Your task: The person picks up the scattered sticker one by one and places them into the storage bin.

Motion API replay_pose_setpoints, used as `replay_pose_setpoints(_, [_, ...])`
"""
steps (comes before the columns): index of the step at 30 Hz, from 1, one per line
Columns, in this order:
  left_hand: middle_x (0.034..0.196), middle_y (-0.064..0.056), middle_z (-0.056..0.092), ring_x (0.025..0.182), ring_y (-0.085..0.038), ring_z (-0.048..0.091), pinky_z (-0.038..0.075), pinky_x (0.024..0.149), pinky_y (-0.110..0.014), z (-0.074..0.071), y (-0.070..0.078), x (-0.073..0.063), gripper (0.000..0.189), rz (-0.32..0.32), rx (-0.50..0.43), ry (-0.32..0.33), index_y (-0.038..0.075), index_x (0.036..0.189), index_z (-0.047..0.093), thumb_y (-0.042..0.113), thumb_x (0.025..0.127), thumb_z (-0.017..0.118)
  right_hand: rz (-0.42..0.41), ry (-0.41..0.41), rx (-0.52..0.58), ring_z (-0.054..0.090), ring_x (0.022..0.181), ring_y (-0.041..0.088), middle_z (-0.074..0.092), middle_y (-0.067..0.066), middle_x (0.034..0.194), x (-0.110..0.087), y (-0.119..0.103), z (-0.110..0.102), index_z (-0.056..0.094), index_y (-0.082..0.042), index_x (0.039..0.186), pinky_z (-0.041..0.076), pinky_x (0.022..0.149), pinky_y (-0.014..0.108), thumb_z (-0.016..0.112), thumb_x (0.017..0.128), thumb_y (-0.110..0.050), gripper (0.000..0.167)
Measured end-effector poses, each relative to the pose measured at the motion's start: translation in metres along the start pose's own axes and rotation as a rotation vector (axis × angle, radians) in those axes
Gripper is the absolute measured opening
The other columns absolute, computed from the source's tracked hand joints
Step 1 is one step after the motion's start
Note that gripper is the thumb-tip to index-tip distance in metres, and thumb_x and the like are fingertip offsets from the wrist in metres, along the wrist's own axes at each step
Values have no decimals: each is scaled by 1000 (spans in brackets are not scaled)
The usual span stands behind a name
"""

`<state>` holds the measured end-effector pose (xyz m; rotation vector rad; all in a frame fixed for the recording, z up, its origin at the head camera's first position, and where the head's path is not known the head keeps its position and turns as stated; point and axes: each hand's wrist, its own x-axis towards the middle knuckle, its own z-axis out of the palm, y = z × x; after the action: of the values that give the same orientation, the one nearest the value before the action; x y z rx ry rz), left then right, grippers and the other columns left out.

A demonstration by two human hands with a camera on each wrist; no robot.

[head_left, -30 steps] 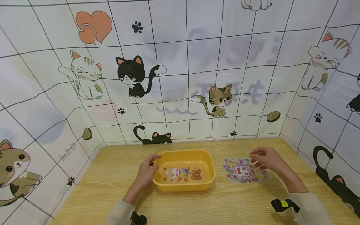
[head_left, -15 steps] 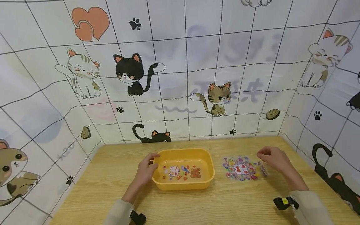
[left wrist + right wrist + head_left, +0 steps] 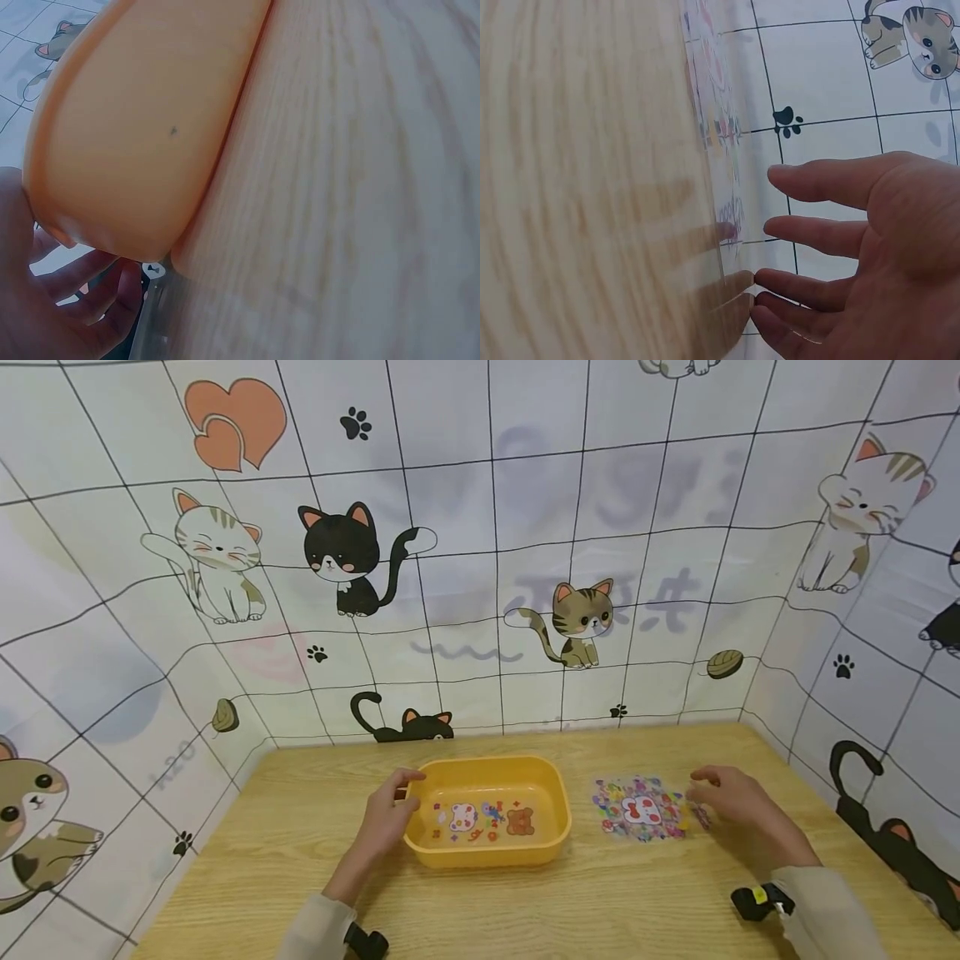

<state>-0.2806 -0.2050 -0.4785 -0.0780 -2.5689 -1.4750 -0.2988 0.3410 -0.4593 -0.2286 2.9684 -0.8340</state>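
2 hands: L grip [image 3: 384, 817] pinching tray [image 3: 487, 857] rim, R grip [image 3: 733, 797] spread nr sheet [image 3: 641, 811] edge, tbl [image 3: 582, 843] gap btwn.

1. Tray [image 3: 487, 857] on tbl [image 3: 465, 914], L hand [image 3: 385, 816] at its L end.
2. Pics [image 3: 521, 822] in tray.
3. Sheet [image 3: 641, 811] on tbl, R of tray.
4. R hand [image 3: 733, 797] at sheet's R end.
5. Backdrop [image 3: 457, 597] behind tbl.
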Motion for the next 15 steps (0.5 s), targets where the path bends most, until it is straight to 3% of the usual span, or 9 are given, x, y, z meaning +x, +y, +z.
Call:
replay_pose_setpoints(9, [140,-16,62,114,-31,62,57,92,-43,-1,0,-1,36,-1,11,1,13,126,67,3,93,57,-51,42,-94,56,118,61,64,39,125,6,1,9,65,15,124,49,93,68,74,90,-26,53])
replay_pose_setpoints(15, [139,-15,62,114,-31,62,57,91,-42,-1,1,1,36,-4,5,1,13,126,67,2,93,57,-16,35,-145,55,118,62,61,41,128,6,-2,9,63,13,129,49,91,68,76,88,-31,61])
